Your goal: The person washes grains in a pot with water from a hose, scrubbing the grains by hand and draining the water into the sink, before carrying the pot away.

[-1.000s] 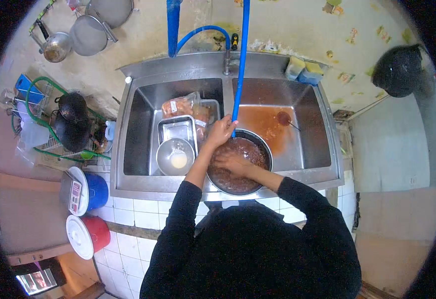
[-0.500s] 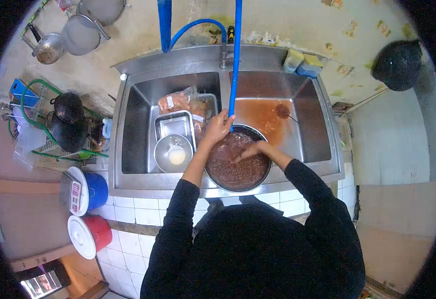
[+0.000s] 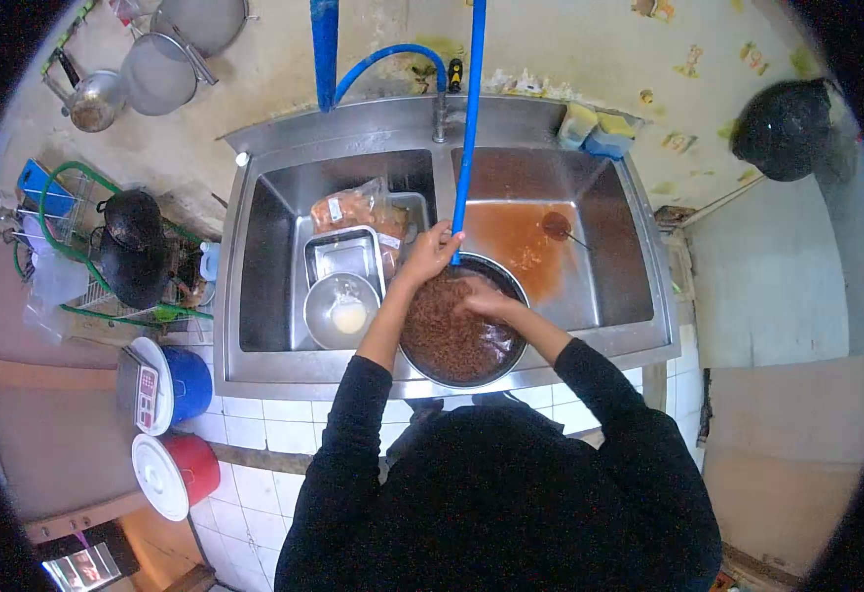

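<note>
My left hand (image 3: 431,254) is closed around the lower end of a blue hose (image 3: 468,148), which points down into a round dark pot (image 3: 471,384). The pot straddles the sink's divider and front edge. Inside it lies a brown, grainy mass (image 3: 451,331) with water over it; the exact kind I cannot make out. My right hand (image 3: 485,299) reaches into the pot from the right, its fingers stretched out over and partly into the brown grains, slightly smeared by motion.
In the left basin are bagged orange-brown food (image 3: 348,205), a metal tray (image 3: 343,249) and a steel bowl (image 3: 341,311) with something pale inside. The right basin (image 3: 590,281) has brownish liquid and a round strainer-like tool (image 3: 556,226). Sponges (image 3: 578,126) sit at the back.
My right hand has moved up and back within the pot, nearer the hose end. The brown grains now show more clearly through the water. My left hand stays on the hose.
</note>
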Motion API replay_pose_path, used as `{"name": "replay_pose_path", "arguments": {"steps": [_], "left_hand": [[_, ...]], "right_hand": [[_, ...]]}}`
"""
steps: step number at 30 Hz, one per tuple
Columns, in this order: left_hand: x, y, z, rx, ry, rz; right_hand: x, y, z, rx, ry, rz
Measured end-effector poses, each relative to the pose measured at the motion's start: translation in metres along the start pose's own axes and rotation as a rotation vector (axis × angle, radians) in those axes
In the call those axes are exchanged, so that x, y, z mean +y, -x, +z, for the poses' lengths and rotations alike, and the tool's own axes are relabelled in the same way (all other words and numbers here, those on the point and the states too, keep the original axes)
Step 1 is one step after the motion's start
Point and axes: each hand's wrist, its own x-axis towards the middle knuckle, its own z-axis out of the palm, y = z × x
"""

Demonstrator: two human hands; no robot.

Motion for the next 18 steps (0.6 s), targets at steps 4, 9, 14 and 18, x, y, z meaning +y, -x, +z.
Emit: {"name": "replay_pose_path", "arguments": {"steps": [4, 9, 14, 18], "left_hand": [[0.003, 0.000, -0.001, -0.048, 0.043, -0.023], [0.014, 0.001, -0.005, -0.052, 0.000, -0.068], [0.017, 0.003, -0.004, -0.033, 0.009, -0.067], [0.014, 0.005, -0.003, 0.000, 0.021, -0.035]], "right_hand": [[-0.065, 0.051, 0.012, -0.348, 0.879, -0.278], [-0.059, 0.047, 0.060, -0.160, 1.486, -0.283], [-0.021, -0.006, 0.056, -0.031, 1.430, -0.219], [-0.001, -0.025, 0.035, 0.062, 1.112, -0.026]]}}
